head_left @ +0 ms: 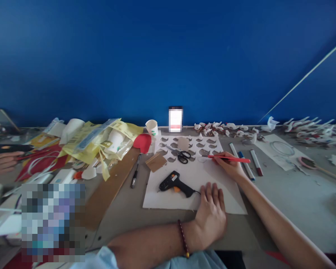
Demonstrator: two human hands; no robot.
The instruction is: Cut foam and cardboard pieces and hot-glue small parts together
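My right hand (228, 164) grips a slim red pen-like tool (238, 159). Its tip is at the white board (182, 203), beside a faint drawn outline. Below it, my left hand (212, 216) lies flat on the board's lower right part, fingers stretched out, holding nothing. Just left of those fingers rests a black glue gun (177, 184) with an orange trigger. Rows of curved cut-out shapes mark the board's upper half. Black-handled scissors (183, 157) lie over them, with a small brown cardboard piece (156, 162) at the board's left edge.
A black pen (135, 172) and a red heart-shaped piece (142, 142) lie left of the board, near a paper cup (151, 127). Several markers (257, 163) are at the right. White bird-like pieces (310, 130) line the back. Another person's hand (4, 163) is at far left.
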